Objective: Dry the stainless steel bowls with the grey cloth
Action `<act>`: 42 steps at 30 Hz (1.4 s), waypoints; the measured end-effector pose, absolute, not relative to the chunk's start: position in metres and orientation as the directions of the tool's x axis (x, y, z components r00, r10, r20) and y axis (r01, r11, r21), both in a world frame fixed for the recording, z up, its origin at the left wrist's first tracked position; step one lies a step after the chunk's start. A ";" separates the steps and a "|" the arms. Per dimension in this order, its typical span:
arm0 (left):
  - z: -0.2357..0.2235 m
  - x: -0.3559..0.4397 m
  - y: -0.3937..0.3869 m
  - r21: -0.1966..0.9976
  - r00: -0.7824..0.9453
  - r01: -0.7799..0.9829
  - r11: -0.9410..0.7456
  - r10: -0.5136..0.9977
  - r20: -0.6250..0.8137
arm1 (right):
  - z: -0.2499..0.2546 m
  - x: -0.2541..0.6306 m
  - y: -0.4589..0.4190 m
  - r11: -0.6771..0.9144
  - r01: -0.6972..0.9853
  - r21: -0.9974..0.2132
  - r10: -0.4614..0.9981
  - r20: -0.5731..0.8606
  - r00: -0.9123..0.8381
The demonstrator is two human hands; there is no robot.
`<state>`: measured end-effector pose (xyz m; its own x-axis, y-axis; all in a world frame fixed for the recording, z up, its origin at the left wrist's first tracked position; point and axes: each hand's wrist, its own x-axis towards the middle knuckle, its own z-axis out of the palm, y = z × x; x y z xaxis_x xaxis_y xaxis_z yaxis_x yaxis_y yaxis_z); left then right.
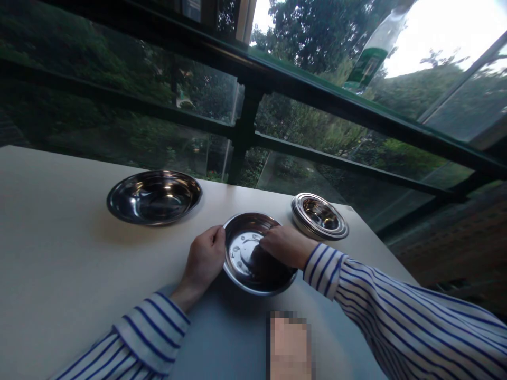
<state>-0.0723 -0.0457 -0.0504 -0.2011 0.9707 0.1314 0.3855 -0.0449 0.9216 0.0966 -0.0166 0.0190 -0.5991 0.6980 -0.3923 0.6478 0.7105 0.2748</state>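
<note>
A shiny metal bowl (249,250) stands in front of me on the table, with pale round spots on its inner bottom. My left hand (206,256) is closed on its left rim, thumb on top. Reaching in over the right rim, my right hand (287,245) has its fingers curled down inside the bowl. Whether those fingers hold anything is hidden. Farther left sits a wider, shallow metal bowl (154,199), apart from both hands. Just beyond my right hand is a small stack of metal bowls (320,217).
The white table (59,243) ends at a dark green railing (245,121) with glass panels and trees behind. A plastic bottle with a green label (368,60) stands on the rail at upper right. A pixelated patch (291,348) covers something at the bottom.
</note>
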 end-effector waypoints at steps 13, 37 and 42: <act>-0.051 -0.064 -0.048 0.929 -0.175 0.366 -0.050 0.977 0.121 | 0.025 0.100 -0.033 0.828 0.559 -0.046 0.459 -0.516 -0.723; -0.048 -0.065 -0.052 0.955 -0.132 0.289 -0.062 0.986 0.104 | 0.019 0.116 -0.032 0.827 0.555 -0.085 0.448 -0.495 -0.744; -0.049 -0.062 -0.052 0.960 -0.166 0.275 -0.051 0.981 0.099 | 0.015 0.104 -0.044 0.826 0.539 -0.166 0.439 -0.411 -0.799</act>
